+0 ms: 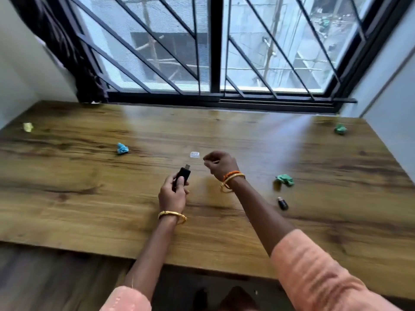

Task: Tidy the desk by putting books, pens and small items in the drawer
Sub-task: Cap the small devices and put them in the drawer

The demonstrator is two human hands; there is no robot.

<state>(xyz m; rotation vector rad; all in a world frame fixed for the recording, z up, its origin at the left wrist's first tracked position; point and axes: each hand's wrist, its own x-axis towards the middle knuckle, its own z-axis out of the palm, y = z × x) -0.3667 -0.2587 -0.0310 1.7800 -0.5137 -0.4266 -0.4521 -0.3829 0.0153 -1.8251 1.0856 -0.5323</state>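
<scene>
Hands are working above the surface (89,198): left hand (173,195) is gripping a black USB stick (182,177), right hand (221,164) is hovering with fingers curled near a small clear cap (195,154).

a room in a home: a wooden desk (89,198) set against a barred window (215,46) at twelve o'clock, dark curtain (74,59) at ten o'clock.

I see a brown wood-grain desk (89,198), blue paper ball (122,148), two green ones (285,180) (340,129), black USB stick (182,176), peach sleeves (318,272)
</scene>
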